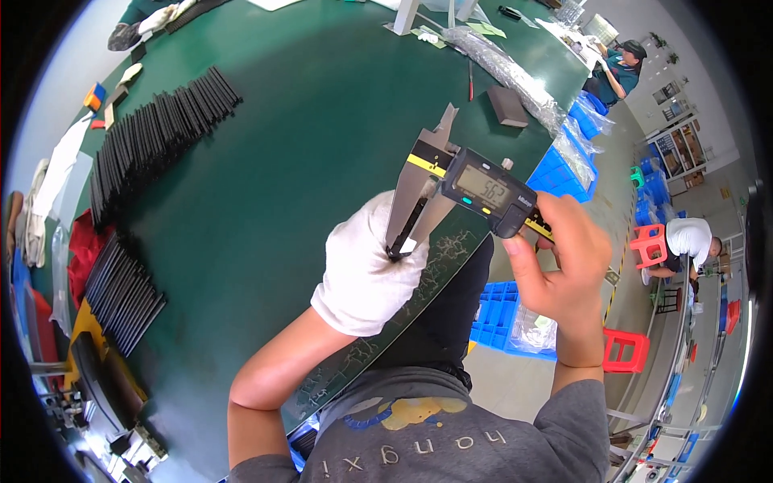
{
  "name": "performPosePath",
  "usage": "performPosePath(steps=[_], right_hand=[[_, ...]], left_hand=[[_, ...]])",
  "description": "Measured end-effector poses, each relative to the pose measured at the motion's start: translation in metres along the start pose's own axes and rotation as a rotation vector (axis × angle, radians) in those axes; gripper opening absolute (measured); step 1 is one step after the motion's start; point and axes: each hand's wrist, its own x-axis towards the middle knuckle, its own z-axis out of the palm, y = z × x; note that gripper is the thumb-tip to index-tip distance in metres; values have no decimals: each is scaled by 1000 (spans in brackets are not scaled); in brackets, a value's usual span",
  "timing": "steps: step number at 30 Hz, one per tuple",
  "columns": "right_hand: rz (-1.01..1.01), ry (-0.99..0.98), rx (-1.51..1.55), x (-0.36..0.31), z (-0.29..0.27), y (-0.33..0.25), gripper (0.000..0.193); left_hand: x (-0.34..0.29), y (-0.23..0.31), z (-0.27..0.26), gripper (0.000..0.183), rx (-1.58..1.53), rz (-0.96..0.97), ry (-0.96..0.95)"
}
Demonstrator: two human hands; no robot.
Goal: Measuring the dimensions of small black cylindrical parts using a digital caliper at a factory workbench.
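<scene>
My left hand point(362, 270), in a white glove, is closed around a slim black piece point(415, 220), most of which its fingers hide. The long jaws of a digital caliper point(488, 190) stand on either side of that piece. My bare right hand point(568, 258) grips the caliper's beam at the right, with thumb and forefinger near its display housing. Farther left on the green table point(274, 201) lies a long row of black rods point(161, 137). Nearer to me is a second row of thinner dark rods point(125, 290) with a shine on them.
A dark block point(506, 107) and plastic-wrapped lengths point(507, 68) lie toward the table's right edge. Blue crates point(564, 167) stand beyond that edge. At the lower left is a machine point(105, 382). A co-worker point(622, 72) sits at the far right; a gloved hand point(157, 20) shows far left.
</scene>
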Motion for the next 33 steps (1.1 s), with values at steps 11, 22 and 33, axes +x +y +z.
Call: performPosePath(steps=[11,22,33], right_hand=[[28,-9,-192,2,-4,-15,34],[40,6,-148,2,-2,-13,34],[-85,4,-44,19,-2,10,31]], left_hand=[[4,8,3,17,153,-40,158],[-1,-2,-1,27,167,-61,112],[23,2,-35,16,-642,-489,-533]])
